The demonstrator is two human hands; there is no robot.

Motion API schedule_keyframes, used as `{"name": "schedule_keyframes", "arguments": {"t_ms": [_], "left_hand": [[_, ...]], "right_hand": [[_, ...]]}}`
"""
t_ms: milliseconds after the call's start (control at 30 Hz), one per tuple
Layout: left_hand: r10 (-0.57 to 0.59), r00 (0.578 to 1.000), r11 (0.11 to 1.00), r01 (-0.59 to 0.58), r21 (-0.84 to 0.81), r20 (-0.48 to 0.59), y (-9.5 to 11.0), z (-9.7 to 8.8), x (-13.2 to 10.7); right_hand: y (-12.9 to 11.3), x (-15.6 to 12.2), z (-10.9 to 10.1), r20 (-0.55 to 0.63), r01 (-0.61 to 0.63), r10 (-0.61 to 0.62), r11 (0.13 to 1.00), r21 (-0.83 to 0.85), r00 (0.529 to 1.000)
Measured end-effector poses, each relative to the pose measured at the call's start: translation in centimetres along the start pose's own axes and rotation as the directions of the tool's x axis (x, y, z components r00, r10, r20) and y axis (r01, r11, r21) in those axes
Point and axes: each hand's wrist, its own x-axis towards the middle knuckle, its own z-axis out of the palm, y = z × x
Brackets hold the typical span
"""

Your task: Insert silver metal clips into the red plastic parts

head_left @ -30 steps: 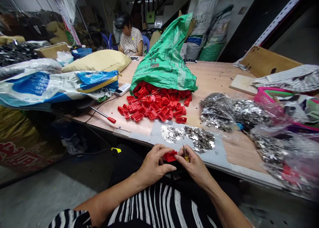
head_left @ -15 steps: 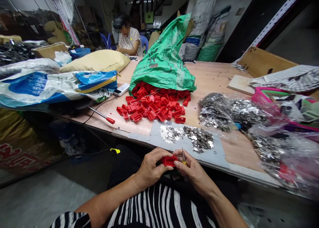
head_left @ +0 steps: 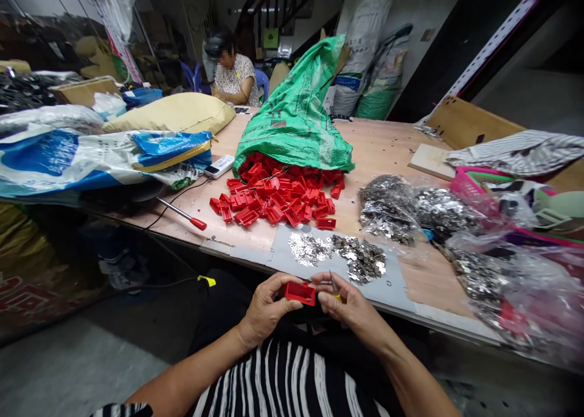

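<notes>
My left hand (head_left: 270,304) grips a small red plastic box (head_left: 298,292) between thumb and fingers, its hollow side facing me. Just to its right, my right hand (head_left: 340,298) is closed around a yellow-handled tool (head_left: 337,296) with a thin metal shaft pointing up; its exact kind does not show. The right fingertips are close to the box's right end. Beyond my hands, two piles of small flat metal pieces, a brighter one (head_left: 310,248) and a darker one (head_left: 360,258), lie on a grey sheet (head_left: 396,280). Behind them is a heap of similar red boxes (head_left: 274,195).
The heap spills from a green woven sack (head_left: 292,125). Clear bags of metal pieces (head_left: 390,207) and a pink basket (head_left: 468,186) stand at the right. A red-tipped rod (head_left: 185,215) juts over the table at left. Across the table sits a person (head_left: 235,79).
My left hand has turned the red box so its hollow side shows, and moved it slightly left. The right hand has come apart from the box a little. The view has shifted slightly.
</notes>
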Motion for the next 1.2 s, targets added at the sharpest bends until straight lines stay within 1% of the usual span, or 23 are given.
{"name": "schedule_keyframes", "arguments": {"t_ms": [33,67,100,133,167,233,267,300,367,533,633,667,700,767,833,867,1000,1100,1200], "left_hand": [[-0.033,0.999,0.999,0.032,-0.019,-0.027,0.0,0.0,0.0],[-0.059,0.997,0.998,0.057,-0.035,-0.053,-0.1,-0.1,0.0],[-0.078,0.994,0.996,0.075,-0.043,-0.077,-0.1,-0.1,0.1],[-0.089,0.992,0.995,0.086,-0.045,-0.094,-0.1,-0.2,0.1],[-0.095,0.990,0.995,0.091,-0.040,-0.101,-0.1,-0.2,0.1],[-0.096,0.991,0.995,0.094,-0.030,-0.098,-0.1,-0.3,0.1],[-0.096,0.991,0.995,0.094,-0.027,-0.093,-0.1,-0.3,0.2],[-0.098,0.991,0.995,0.096,-0.026,-0.089,-0.1,-0.3,0.2],[-0.102,0.991,0.995,0.101,-0.025,-0.090,-0.1,-0.3,0.1],[-0.112,0.988,0.993,0.109,-0.033,-0.110,-0.1,-0.6,0.2],[-0.132,0.984,0.989,0.123,-0.083,-0.118,0.1,-0.5,0.3],[-0.145,0.982,0.985,0.132,-0.113,-0.119,0.2,-0.4,0.4],[-0.159,0.980,0.979,0.141,-0.146,-0.119,0.2,-0.3,0.5],[-0.186,0.976,0.965,0.159,-0.211,-0.116,0.3,-0.1,0.6],[-0.201,0.973,0.953,0.168,-0.251,-0.111,0.3,0.1,0.8],[-0.202,0.973,0.950,0.168,-0.262,-0.108,0.3,0.2,0.9],[-0.190,0.978,0.948,0.158,-0.275,-0.092,0.4,0.5,1.1],[-0.194,0.978,0.948,0.166,-0.270,-0.082,0.7,0.6,1.3],[-0.202,0.977,0.943,0.175,-0.284,-0.070,1.0,0.8,1.4]], "right_hand": [[-0.3,0.5,-0.9,-0.091,0.041,-0.054,0.990,-0.138,0.994],[-0.5,1.1,-1.8,-0.198,0.052,-0.122,0.945,-0.323,0.973],[-0.8,1.7,-2.7,-0.272,0.014,-0.176,0.861,-0.508,0.946],[-1.0,2.3,-3.4,-0.315,-0.040,-0.221,0.760,-0.649,0.923],[-1.3,2.9,-4.0,-0.326,-0.096,-0.238,0.655,-0.749,0.915],[-1.6,3.9,-4.6,-0.317,-0.184,-0.226,0.466,-0.866,0.921],[-1.7,4.3,-4.6,-0.308,-0.205,-0.210,0.403,-0.892,0.928],[-1.7,4.7,-4.5,-0.301,-0.216,-0.197,0.362,-0.907,0.933],[-1.8,5.3,-4.2,-0.295,-0.222,-0.185,0.335,-0.916,0.937],[-1.6,6.0,-3.8,-0.298,-0.227,-0.174,0.340,-0.913,0.938],[-1.5,5.8,-4.1,-0.300,-0.226,-0.169,0.358,-0.906,0.939],[-1.5,5.6,-4.2,-0.297,-0.216,-0.170,0.377,-0.900,0.940],[-1.4,5.4,-4.2,-0.284,-0.192,-0.176,0.412,-0.891,0.942],[-1.4,5.0,-4.3,-0.247,-0.107,-0.214,0.512,-0.853,0.945],[-1.5,4.5,-4.1,-0.224,-0.015,-0.268,0.609,-0.793,0.937],[-1.6,4.2,-4.0,-0.218,0.018,-0.285,0.644,-0.765,0.933],[-2.1,2.9,-3.0,-0.147,0.114,-0.264,0.765,-0.634,0.953],[-2.4,2.0,-1.8,-0.085,0.185,-0.268,0.828,-0.529,0.960],[-2.4,1.3,-0.7,-0.080,0.220,-0.297,0.839,-0.498,0.952]]}}
